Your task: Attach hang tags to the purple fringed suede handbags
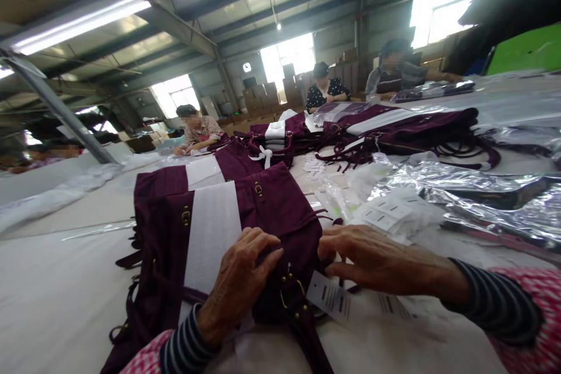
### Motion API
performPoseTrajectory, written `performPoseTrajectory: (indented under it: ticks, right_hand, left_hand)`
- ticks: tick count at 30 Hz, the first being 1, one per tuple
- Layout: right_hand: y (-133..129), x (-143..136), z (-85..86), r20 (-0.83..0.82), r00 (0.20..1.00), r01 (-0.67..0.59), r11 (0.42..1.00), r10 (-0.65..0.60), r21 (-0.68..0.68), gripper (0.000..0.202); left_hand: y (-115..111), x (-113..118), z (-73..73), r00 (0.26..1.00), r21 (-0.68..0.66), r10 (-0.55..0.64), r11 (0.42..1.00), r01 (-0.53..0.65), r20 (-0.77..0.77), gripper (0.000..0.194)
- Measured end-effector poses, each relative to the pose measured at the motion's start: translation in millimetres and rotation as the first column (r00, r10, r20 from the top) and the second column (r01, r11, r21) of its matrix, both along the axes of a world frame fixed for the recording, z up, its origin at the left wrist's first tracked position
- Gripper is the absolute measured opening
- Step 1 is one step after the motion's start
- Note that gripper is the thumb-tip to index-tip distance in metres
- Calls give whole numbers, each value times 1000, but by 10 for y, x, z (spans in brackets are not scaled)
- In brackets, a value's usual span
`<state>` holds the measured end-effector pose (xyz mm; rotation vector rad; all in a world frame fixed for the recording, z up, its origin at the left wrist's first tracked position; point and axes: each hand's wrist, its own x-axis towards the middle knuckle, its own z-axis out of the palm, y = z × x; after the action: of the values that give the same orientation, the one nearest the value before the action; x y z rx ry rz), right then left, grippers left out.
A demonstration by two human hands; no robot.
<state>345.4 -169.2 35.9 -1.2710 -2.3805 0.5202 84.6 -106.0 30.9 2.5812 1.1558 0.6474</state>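
Note:
A dark purple handbag (258,207) with brass buckles lies in front of me, a white wrapping band (213,234) around it. My left hand (243,280) rests on its front, the thumb and fingers a little apart. At the bag's right edge, my right hand (372,257) has its fingers curled, closed on the edge; the fingertips are partly hidden. A white printed tag (328,295) hangs below that hand, near a brass ring fitting (291,292) and a purple strap (309,333).
Another banded purple bag (160,181) lies under and behind this one. More bags (407,125) are piled farther back. Printed label sheets (385,210) and clear plastic bags (495,187) spread over the right. Several people work across the table (56,286).

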Motion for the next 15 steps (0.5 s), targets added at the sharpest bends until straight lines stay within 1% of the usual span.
performPoseTrajectory:
  ticks: [2,4,6,7,9,11,13,15]
  right_hand:
    - [-34,-76,-86,84,996,-9,1000,7,23,10]
    - [-39,-130,-165,159,987,2,999,-9,45,16]
    - [-24,-174,-201,175,984,28,999,-30,15,16]
    - [-14,-194,-201,158,987,45,999,-41,-24,14]
    - [5,-222,-183,86,994,71,991,-61,-117,10]
    - [23,-232,-175,-25,996,82,973,-89,-215,8]
    - [39,-221,-198,-168,980,53,946,-112,-320,9]
    - [53,-196,-234,-314,942,-36,894,-119,-447,8]
  left_hand:
    - [-120,64,-33,1000,-15,-11,1000,10,-14,14]
    - [-202,124,-78,999,-70,-32,997,32,2,11]
    - [-240,163,-123,997,-139,-30,990,40,75,10]
    - [-246,168,-142,992,-184,0,983,23,128,12]
    - [-249,150,-167,965,-311,103,950,-25,240,17]
    - [-249,106,-177,923,-444,200,895,-36,328,21]
    - [-254,57,-176,891,-519,235,855,1,389,23]
    - [-261,24,-172,874,-543,246,839,24,419,23]
